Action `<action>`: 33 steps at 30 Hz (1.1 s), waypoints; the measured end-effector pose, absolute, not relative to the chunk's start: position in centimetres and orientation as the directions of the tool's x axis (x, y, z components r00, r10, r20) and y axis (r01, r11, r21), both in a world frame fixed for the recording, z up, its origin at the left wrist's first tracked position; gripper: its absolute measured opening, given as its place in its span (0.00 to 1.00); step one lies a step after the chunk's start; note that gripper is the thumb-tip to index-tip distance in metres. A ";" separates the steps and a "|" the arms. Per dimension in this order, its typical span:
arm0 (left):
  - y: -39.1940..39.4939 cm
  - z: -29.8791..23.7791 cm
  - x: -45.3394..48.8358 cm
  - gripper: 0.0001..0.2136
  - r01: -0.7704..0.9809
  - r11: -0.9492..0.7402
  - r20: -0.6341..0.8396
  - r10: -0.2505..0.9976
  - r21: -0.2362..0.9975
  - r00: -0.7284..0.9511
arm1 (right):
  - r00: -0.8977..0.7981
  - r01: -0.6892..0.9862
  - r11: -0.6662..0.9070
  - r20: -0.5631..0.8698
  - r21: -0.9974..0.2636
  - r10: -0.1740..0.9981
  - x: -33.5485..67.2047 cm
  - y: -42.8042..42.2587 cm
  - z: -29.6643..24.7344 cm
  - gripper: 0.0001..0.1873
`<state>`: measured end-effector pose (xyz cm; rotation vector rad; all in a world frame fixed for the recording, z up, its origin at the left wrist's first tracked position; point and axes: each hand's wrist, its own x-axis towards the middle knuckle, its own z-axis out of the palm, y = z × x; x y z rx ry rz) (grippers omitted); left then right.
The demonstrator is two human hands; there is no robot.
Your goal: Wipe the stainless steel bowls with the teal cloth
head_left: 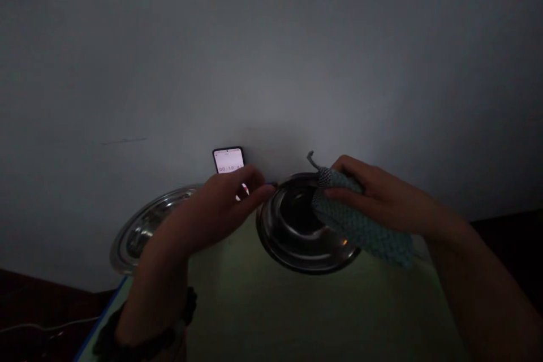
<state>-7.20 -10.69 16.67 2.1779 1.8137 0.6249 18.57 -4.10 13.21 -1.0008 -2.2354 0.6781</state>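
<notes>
A shiny metal bowl is over the pale green table, its dark inside facing me. My left hand is closed at the bowl's far left rim, thumb and fingers pinched on the edge. In my right hand is a light blue-green textured cloth with a dark hanging loop at its upper end. The fingers wrap around the cloth, which overlaps the bowl's right side and hangs past the rim. Whether the bowl rests fully on the table I cannot tell.
A wide metal dish stands at the left, partly behind my left forearm. A phone with a lit timer leans against the grey wall. The table has a blue left edge. A white cable runs at lower left.
</notes>
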 end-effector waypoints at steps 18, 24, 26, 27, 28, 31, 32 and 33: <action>-9.2 14.6 -7.8 0.16 0.466 -0.462 0.580 0.802 0.754 -0.142 | -0.186 0.208 0.550 0.520 -0.809 0.834 13.7 -6.0 12.4 0.15; -7.9 13.0 -4.7 0.16 0.439 -0.408 0.595 0.621 0.801 -0.510 | 0.215 0.042 0.380 0.380 -0.924 0.900 12.0 -5.9 11.5 0.13; -8.0 13.1 -4.5 0.15 0.472 -0.334 0.543 0.724 0.816 -0.426 | 0.182 0.057 0.360 0.364 -0.931 0.914 12.9 -5.1 11.6 0.13; -8.2 13.3 -4.8 0.15 0.488 -0.285 0.478 0.813 0.825 -0.333 | 0.137 0.073 0.357 0.364 -0.931 0.921 13.7 -4.6 11.8 0.14; -8.4 13.6 -5.3 0.16 0.519 -0.229 0.385 0.898 0.824 -0.213 | 0.073 0.090 0.350 0.357 -0.932 0.931 14.5 -4.3 12.0 0.14; -9.2 14.6 -7.2 0.15 0.721 -0.158 0.115 0.987 0.675 0.109 | -0.205 0.197 0.376 0.337 -0.906 0.919 16.6 -3.8 13.1 0.13; -9.5 14.9 -7.7 0.15 0.783 -0.184 0.089 0.983 0.595 0.163 | -0.291 0.246 0.404 0.330 -0.881 0.898 17.0 -3.9 13.4 0.12; -9.8 15.2 -8.1 0.14 0.825 -0.212 0.088 0.977 0.524 0.196 | -0.365 0.296 0.439 0.324 -0.849 0.873 17.2 -4.2 13.7 0.11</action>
